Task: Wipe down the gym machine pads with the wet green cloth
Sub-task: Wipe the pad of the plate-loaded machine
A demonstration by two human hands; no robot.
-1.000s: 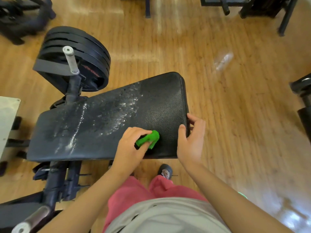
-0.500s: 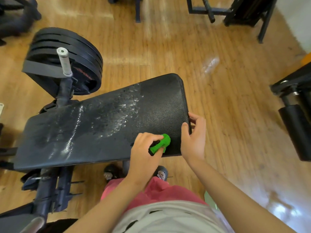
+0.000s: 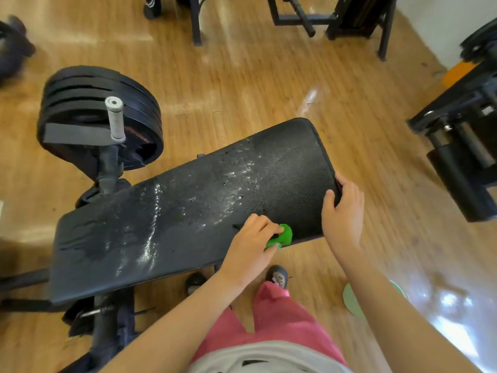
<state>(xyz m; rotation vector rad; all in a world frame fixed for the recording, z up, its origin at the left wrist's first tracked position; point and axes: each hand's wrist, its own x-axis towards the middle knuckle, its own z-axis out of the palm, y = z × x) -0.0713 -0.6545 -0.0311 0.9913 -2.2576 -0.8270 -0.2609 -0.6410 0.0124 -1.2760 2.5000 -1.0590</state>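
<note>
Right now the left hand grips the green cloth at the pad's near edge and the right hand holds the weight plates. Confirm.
Wrong on one point: in the head view the right hand holds the pad by its end, not the weight plates. The rest stands.

Glossy light-brown wooden plank floor (image 3: 242,84) with window glare. Stack of black round weight plates (image 3: 88,103) far left, standing on edge, grey flat strap (image 3: 75,134) across the front. Pale grey ribbed cylindrical handle grip (image 3: 115,119) upright on a dark post, in front of the plates. Black metal tube frame (image 3: 295,12) at top. Black machine with cylindrical foam roller (image 3: 462,189) at right edge. Pale green flat disc (image 3: 351,300) on floor, partly hidden.
</note>
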